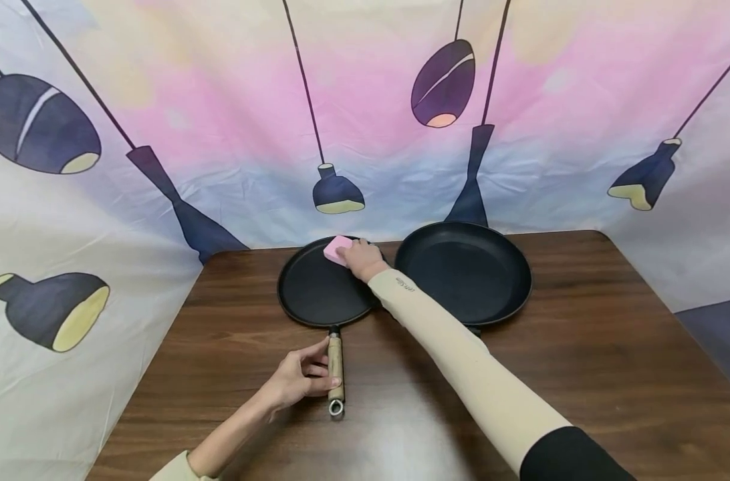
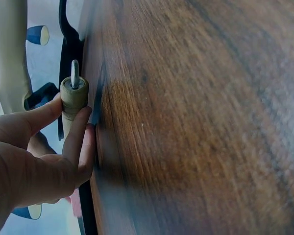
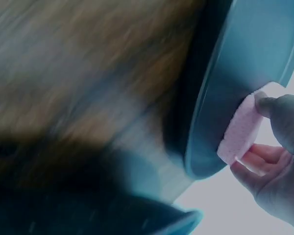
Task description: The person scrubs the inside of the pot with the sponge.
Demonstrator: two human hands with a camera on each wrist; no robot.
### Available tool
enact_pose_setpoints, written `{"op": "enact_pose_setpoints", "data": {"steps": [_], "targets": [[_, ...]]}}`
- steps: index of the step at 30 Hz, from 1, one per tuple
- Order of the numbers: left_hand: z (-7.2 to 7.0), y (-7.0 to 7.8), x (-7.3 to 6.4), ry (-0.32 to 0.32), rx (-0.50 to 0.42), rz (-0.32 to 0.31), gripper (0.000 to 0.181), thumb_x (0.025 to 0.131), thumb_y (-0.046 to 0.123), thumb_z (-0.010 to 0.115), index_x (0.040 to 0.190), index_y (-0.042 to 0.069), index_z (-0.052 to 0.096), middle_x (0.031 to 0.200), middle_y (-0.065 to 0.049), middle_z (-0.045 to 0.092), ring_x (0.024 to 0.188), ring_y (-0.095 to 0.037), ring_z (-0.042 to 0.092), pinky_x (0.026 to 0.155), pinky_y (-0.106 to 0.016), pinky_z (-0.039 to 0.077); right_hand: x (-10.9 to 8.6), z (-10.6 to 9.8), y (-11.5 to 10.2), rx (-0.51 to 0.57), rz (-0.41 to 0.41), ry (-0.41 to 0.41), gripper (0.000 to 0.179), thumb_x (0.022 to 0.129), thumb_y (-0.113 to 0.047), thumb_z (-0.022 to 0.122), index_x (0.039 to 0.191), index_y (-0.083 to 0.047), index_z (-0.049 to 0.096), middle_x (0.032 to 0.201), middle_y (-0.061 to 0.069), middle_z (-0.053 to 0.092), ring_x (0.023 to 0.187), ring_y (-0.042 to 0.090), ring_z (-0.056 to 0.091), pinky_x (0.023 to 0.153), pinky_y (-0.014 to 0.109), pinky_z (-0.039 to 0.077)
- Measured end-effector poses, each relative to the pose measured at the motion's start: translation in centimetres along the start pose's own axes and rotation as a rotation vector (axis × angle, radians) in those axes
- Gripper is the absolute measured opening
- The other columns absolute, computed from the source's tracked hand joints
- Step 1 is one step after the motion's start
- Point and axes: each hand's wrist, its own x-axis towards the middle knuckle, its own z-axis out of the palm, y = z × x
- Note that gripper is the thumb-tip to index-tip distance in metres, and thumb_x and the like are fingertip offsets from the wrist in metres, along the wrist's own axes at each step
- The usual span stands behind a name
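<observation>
A flat black griddle pan (image 1: 317, 290) lies on the brown wooden table (image 1: 581, 374), its wooden handle (image 1: 335, 364) pointing toward me. My left hand (image 1: 301, 381) grips that handle, fingers and thumb curled round the wood (image 2: 73, 95). My right hand (image 1: 361, 259) presses a pink sponge (image 1: 336, 248) onto the pan's far rim, holding it between thumb and fingers (image 3: 279, 117). The sponge (image 3: 240, 129) sits against the pan's edge (image 3: 210, 122) in the right wrist view.
A second, deeper black frying pan (image 1: 463, 270) sits to the right, touching the griddle. A printed cloth backdrop (image 1: 365, 113) hangs behind and around the table. Bare wood stretches across the near and right parts of the tabletop.
</observation>
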Motion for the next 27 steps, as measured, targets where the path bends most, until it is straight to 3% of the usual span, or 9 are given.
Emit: {"op": "enact_pose_setpoints", "data": {"steps": [8,17,27], "targets": [[-0.2,0.2,-0.1,0.010,0.043,0.014,0.089,0.084,0.007,0.084,0.158,0.003,0.035,0.130,-0.025,0.055,0.099,-0.017,0.063,0.077,-0.030,0.062,-1.2,-1.2,2.1,0.111,-0.049,-0.052,0.040,0.103,-0.016,0.061,0.142,-0.026,0.059,0.135,0.015,0.063,0.121,0.032,0.057,0.100,0.047,0.054],[-0.1,0.1,0.0,0.020,0.040,0.011,0.087,0.084,0.002,0.082,0.157,0.001,0.035,0.128,-0.027,0.056,0.099,-0.018,0.066,0.075,-0.028,0.060,-3.7,-1.2,3.3,0.145,-0.225,-0.090,0.045,0.098,-0.016,0.069,0.142,-0.021,0.062,0.139,0.010,0.063,0.127,0.028,0.056,0.112,0.041,0.048],[-0.1,0.1,0.1,0.034,0.063,0.003,0.085,0.084,0.003,0.083,0.156,0.000,0.038,0.127,-0.026,0.059,0.099,-0.018,0.068,0.075,-0.028,0.059,-6.3,-1.0,2.7,0.188,-0.351,-0.082,0.046,0.092,-0.017,0.078,0.136,-0.022,0.068,0.135,0.008,0.066,0.125,0.025,0.057,0.109,0.040,0.048]]}}
